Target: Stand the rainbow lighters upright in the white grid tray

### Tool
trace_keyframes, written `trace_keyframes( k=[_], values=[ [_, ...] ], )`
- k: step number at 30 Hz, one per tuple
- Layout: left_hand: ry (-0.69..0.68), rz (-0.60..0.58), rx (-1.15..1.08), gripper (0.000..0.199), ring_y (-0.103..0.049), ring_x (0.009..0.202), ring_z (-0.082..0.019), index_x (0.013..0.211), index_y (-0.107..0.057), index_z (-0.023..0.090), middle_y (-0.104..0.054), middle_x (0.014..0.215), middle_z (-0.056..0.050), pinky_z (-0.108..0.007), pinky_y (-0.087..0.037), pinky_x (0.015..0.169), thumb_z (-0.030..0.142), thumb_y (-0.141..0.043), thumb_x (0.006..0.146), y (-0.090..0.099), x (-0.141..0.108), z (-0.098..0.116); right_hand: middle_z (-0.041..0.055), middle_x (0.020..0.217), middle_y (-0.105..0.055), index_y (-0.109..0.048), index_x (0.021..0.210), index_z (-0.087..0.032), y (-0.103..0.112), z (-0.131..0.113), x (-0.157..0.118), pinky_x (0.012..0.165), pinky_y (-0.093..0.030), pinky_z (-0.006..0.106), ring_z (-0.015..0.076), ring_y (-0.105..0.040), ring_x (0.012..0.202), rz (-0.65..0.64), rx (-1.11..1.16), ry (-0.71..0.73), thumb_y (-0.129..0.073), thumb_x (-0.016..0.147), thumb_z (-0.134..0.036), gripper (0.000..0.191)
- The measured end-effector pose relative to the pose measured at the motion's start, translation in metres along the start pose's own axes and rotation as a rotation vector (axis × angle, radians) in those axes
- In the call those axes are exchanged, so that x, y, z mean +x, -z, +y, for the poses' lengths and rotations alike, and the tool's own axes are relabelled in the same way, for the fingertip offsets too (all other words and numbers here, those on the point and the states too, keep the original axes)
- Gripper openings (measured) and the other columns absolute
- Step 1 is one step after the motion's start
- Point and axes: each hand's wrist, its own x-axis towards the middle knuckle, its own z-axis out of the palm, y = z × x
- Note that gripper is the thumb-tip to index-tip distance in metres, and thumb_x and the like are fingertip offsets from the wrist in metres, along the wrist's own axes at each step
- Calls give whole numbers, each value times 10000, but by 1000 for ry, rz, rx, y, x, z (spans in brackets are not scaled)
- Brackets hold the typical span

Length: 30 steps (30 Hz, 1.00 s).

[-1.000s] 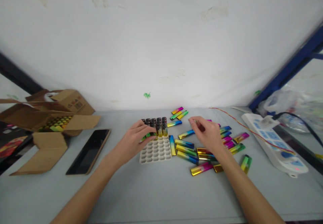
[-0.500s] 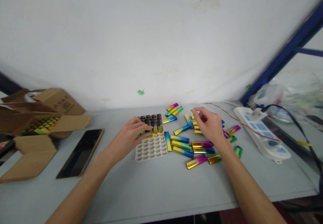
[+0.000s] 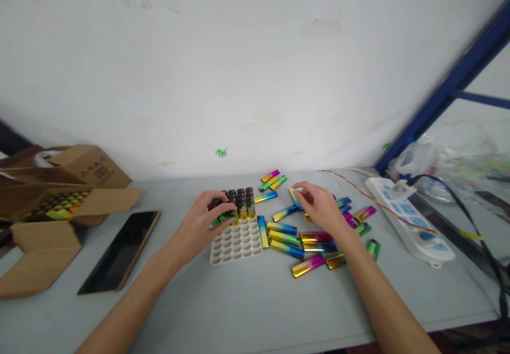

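A white tray [image 3: 236,245] with rows of hollows sits mid-table. Its back rows hold several upright lighters with black tops [image 3: 241,194] and shiny bodies. My left hand [image 3: 207,218] reaches over the tray's left side, thumb and fingers closed around a green lighter [image 3: 228,216] among the standing ones; the fingers partly hide it. To the right of the tray, my right hand [image 3: 320,205] pinches at a yellow-and-blue shiny sleeve [image 3: 295,199] lying on the table. More loose gradient-coloured sleeves [image 3: 284,237] are scattered around and under this hand, some hidden by it.
A black phone [image 3: 119,253] lies at left, beside an open cardboard box [image 3: 115,200] with several yellow-green pieces inside. At right, a white power strip [image 3: 408,218] carries a plug and cables, with a red-yellow wire [image 3: 370,194] across it. Plastic bags [image 3: 422,157] lie behind.
My right hand has moved left and down onto the yellow-and-blue sleeve. My left hand stays at the tray's left side, its thumb and fingers slightly farther apart. The view has tilted slightly.
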Motion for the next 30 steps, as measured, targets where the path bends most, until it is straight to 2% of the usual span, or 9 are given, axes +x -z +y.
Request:
trace_keyframes(
  k=[4,6,9,14,19,23,26,30],
  values=[
    [17,17,-7,314,-610,1108,-235,1275,-632,229,-625,1192,-98,-412,-549,990,305,-676,974,2,-2,2,100,1048,-707,-678,1200,-191,-10,11,7,838,-543,350,215,-681,873,-73,-41,93,-534,1007,-201,242],
    [48,34,-25,388,-611,1127,-236,1334,-582,218,-632,1216,-103,-414,-536,1011,305,-681,969,4,-3,5,133,1162,-683,-681,1207,-179,-13,17,19,959,-531,395,249,-666,1032,-124,-129,134,-546,973,-136,274],
    [78,123,-46,315,-623,1101,-223,1290,-592,204,-659,1175,-94,-396,-524,1005,244,-643,982,8,-3,11,158,1237,-673,-685,1218,-136,-17,22,47,1082,-467,433,282,-611,1168,-218,-280,153,-559,906,-42,350],
    [65,294,-99,70,-612,842,-166,962,-634,180,-652,878,-34,-313,-515,815,120,-601,971,11,-4,22,157,1234,-708,-694,1215,-115,-31,27,82,1068,-469,406,267,-626,1145,-317,-330,160,-577,826,28,430],
    [-26,336,-155,298,-467,596,-113,698,-513,192,-500,632,30,-263,-401,592,50,-595,946,5,-7,36,133,1231,-717,-672,1262,-129,-33,30,84,1057,-480,359,240,-650,1143,-370,-339,158,-613,819,27,473],
    [-77,291,-193,348,-414,564,-108,657,-472,199,-448,603,38,-263,-358,556,37,-599,938,-2,-10,47,167,1291,-661,-654,1289,-122,-22,18,75,1086,-470,422,278,-618,1198,-367,-333,189,-647,894,-75,398],
    [-93,256,-212,364,-400,562,-111,648,-451,204,-433,600,39,-270,-346,557,42,-592,942,-4,-10,51,145,1262,-652,-682,1243,-151,-22,6,67,1082,-478,431,280,-614,1191,-395,-305,253,-675,937,-177,306],
    [-86,248,-221,382,-383,555,-105,640,-426,204,-411,597,46,-265,-330,557,42,-581,949,-6,-10,51,136,1278,-645,-684,1238,-159,-28,5,66,1085,-480,426,267,-606,1206,-433,-291,299,-650,934,-129,307]
  ],
)
